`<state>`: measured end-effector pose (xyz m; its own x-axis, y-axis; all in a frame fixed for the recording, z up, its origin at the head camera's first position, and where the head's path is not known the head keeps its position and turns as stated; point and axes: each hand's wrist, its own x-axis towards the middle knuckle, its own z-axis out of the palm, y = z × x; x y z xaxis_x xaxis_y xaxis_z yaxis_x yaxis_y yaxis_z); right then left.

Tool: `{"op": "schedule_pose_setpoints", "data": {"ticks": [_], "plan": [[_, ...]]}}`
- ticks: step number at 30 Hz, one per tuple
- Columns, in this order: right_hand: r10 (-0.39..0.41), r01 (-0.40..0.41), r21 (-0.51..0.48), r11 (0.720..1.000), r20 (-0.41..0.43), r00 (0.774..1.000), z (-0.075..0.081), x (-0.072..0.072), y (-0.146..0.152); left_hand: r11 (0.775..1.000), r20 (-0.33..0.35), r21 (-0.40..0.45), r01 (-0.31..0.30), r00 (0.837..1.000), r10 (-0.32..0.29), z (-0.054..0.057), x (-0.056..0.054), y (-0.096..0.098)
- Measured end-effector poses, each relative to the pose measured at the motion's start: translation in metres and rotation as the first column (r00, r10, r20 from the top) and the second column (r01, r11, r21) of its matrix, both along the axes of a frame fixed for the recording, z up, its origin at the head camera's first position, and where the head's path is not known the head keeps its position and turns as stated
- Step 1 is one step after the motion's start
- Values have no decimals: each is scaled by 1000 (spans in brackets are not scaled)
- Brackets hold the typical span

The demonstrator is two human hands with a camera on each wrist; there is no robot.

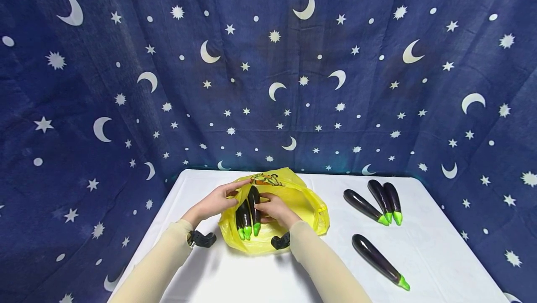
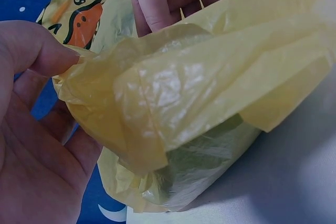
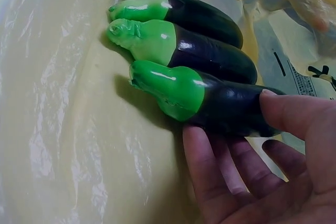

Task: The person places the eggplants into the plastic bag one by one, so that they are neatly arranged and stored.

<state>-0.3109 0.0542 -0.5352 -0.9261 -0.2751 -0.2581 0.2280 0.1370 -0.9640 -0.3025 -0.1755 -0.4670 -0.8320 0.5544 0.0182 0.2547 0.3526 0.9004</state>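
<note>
A yellow plastic bag lies on its side with its mouth spread toward me. My left hand pinches the bag's rim on its left side; in the left wrist view the thumb presses the yellow film. Inside the bag, three dark eggplants with green stems lie side by side. My right hand reaches into the mouth and grips the rightmost eggplant, thumb on top and fingers beneath. Beside it sit the middle eggplant and the far eggplant, both untouched.
To the right on the white table, three eggplants lie grouped, stems toward me. A single eggplant lies nearer the front. A dark blue curtain with moons and stars hangs behind and at both sides.
</note>
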Motion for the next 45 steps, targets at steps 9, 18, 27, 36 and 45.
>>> {"op": "schedule_pose_setpoints", "data": {"ticks": [9, 18, 27, 36, 45], "plan": [[-32, 33, 44, 999, -13, 999, -5, -3, -4, 1000, -6, 3, 2, 1000, -2, 1, 0, 0], [-35, 38, 97, 995, -33, 999, -3, 2, -7, 1000, 5, -3, 0, 1000, 0, 2, 1, 1], [-45, 50, 116, 992, -41, 998, -5, 2, -7, 1000, -5, -16, 2, 1000, -2, 2, 2, 0], [-43, 47, 111, 993, -41, 998, -5, 2, -5, 1000, 3, -10, 1, 1000, -1, 4, 4, 1], [-34, 41, 119, 992, -55, 998, -2, 3, 2, 1000, -1, -6, -4, 1000, 4, 3, 3, 1]]}}
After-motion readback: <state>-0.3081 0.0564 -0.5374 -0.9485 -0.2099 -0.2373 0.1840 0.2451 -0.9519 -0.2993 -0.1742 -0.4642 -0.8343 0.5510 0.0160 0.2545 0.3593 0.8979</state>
